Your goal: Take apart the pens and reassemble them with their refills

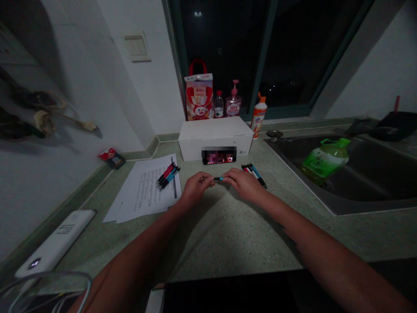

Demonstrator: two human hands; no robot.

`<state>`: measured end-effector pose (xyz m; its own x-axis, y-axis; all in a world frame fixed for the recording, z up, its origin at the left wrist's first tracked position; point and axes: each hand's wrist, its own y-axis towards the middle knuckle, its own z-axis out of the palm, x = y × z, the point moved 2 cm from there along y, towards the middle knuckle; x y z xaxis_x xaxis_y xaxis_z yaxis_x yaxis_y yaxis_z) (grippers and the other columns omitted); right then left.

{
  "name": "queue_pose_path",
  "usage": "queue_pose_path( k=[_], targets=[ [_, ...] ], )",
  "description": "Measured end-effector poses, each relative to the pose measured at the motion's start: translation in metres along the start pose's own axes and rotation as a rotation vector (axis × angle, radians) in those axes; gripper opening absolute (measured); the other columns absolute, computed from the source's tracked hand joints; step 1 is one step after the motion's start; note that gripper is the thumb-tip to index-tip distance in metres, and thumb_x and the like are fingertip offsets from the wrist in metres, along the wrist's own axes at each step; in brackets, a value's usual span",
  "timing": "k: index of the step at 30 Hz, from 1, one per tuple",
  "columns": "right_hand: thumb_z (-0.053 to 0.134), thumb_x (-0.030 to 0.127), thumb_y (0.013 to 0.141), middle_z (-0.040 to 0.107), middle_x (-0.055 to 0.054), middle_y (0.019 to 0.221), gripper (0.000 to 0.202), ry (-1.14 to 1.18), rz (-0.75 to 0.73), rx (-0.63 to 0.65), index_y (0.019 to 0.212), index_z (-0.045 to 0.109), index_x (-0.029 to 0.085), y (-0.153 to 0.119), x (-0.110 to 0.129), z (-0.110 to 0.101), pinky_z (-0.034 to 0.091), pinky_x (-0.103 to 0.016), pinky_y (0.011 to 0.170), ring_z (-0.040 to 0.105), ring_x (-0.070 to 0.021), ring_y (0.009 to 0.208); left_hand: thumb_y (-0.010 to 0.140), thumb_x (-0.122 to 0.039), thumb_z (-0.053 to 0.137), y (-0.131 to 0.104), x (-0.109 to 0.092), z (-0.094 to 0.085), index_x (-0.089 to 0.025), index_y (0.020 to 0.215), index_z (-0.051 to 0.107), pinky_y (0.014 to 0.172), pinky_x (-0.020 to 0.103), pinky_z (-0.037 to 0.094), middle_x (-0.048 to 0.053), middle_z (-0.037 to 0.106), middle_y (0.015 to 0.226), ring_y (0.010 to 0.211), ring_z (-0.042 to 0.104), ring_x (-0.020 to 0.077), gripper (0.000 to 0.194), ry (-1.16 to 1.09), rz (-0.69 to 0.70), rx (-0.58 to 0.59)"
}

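Between my two hands a short blue and black pen (218, 178) lies level above the counter. My left hand (196, 188) pinches its left end, and my right hand (241, 182) pinches its right end. Left of my hands, a pile of red, blue and black pens (168, 176) rests on printed paper sheets (137, 189). Beside my right hand, several more pens (257, 174) lie on the counter, partly hidden by the hand. A phone (219, 156) leans against a white box (215, 130) just beyond my hands.
A metal sink (368, 182) on the right holds a green jug (326, 160). Bottles and a red bag (200, 98) stand behind the box. A white power strip or similar device (57, 243) lies at the left on the counter (221, 243).
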<state>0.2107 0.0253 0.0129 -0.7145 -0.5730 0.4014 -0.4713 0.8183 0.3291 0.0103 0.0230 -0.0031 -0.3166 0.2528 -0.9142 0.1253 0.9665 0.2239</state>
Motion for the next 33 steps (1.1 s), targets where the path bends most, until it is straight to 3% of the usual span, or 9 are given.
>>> queue_pose_path(
  k=[3, 7, 15, 21, 25, 28, 30, 33],
  targets=[
    [0.052, 0.03, 0.1, 0.071, -0.007, 0.1, 0.023, -0.003, -0.001, 0.005, 0.105, 0.071, 0.02, 0.0, 0.003, -0.002, 0.046, -0.031, 0.081, 0.065, -0.0212, 0.095, 0.078, -0.025, 0.071, 0.001, 0.001, 0.0, -0.017, 0.086, 0.068, 0.077, 0.03, 0.054, 0.005, 0.074, 0.084, 0.081, 0.069, 0.018, 0.012, 0.048, 0.028, -0.008],
    [0.052, 0.031, 0.1, 0.071, -0.007, 0.099, 0.023, -0.002, 0.003, 0.021, 0.105, 0.072, 0.02, -0.001, 0.005, -0.003, 0.046, -0.031, 0.08, 0.065, -0.0212, 0.093, 0.083, -0.029, 0.067, 0.0, 0.0, 0.0, -0.017, 0.089, 0.068, 0.076, 0.031, 0.054, 0.004, 0.074, 0.083, 0.079, 0.068, 0.0177, 0.013, 0.028, 0.012, 0.017],
    [0.052, 0.03, 0.099, 0.073, -0.008, 0.1, 0.024, 0.06, 0.02, 0.05, 0.102, 0.074, 0.021, 0.0, 0.002, 0.0, 0.046, -0.033, 0.081, 0.065, -0.0216, 0.091, 0.081, -0.023, 0.069, -0.001, -0.002, -0.003, -0.021, 0.089, 0.072, 0.077, 0.032, 0.051, 0.004, 0.072, 0.085, 0.079, 0.064, 0.0176, 0.009, 0.255, 0.135, 0.005],
    [0.053, 0.027, 0.095, 0.072, -0.004, 0.078, 0.024, 0.277, 0.086, 0.075, 0.091, 0.075, 0.018, 0.002, -0.005, 0.003, 0.046, -0.027, 0.069, 0.064, -0.0169, 0.074, 0.081, -0.022, 0.069, -0.003, -0.006, -0.003, -0.023, 0.087, 0.073, 0.078, 0.033, 0.051, 0.004, 0.071, 0.084, 0.081, 0.064, 0.0186, 0.007, 0.367, 0.246, -0.003],
    [0.061, 0.031, 0.089, 0.074, -0.005, 0.085, 0.019, 0.389, 0.129, -0.048, 0.093, 0.074, 0.018, 0.004, -0.01, -0.002, 0.049, -0.029, 0.072, 0.067, -0.0173, 0.078, 0.083, -0.023, 0.067, -0.004, -0.006, -0.001, -0.021, 0.09, 0.07, 0.075, 0.031, 0.052, 0.004, 0.071, 0.086, 0.076, 0.064, 0.0166, 0.008, 0.307, 0.176, -0.043],
    [0.066, 0.037, 0.084, 0.073, -0.005, 0.079, 0.023, 0.59, 0.252, -0.182, 0.095, 0.072, 0.017, 0.006, -0.018, -0.008, 0.052, -0.028, 0.06, 0.067, -0.0174, 0.067, 0.083, -0.023, 0.066, -0.004, -0.007, -0.001, -0.02, 0.09, 0.068, 0.073, 0.029, 0.052, 0.002, 0.071, 0.084, 0.075, 0.064, 0.0158, 0.008, 0.24, 0.143, -0.079],
    [0.069, 0.041, 0.081, 0.071, -0.003, 0.071, 0.03, 0.761, 0.33, -0.238, 0.099, 0.07, 0.017, 0.008, -0.021, -0.008, 0.052, -0.026, 0.049, 0.067, -0.018, 0.061, 0.081, -0.022, 0.067, -0.005, -0.008, 0.001, -0.019, 0.09, 0.066, 0.072, 0.028, 0.051, 0.001, 0.071, 0.081, 0.074, 0.064, 0.0151, 0.009, 0.199, 0.134, -0.062],
    [0.074, 0.042, 0.077, 0.072, -0.004, 0.077, 0.046, 0.954, 0.383, -0.279, 0.115, 0.066, 0.018, 0.008, -0.02, -0.005, 0.057, -0.027, 0.05, 0.072, -0.021, 0.071, 0.078, -0.021, 0.069, -0.007, -0.007, 0.006, -0.019, 0.09, 0.063, 0.069, 0.027, 0.05, 0.001, 0.07, 0.079, 0.071, 0.063, 0.0141, 0.014, 0.166, 0.119, 0.025]
  ],
)
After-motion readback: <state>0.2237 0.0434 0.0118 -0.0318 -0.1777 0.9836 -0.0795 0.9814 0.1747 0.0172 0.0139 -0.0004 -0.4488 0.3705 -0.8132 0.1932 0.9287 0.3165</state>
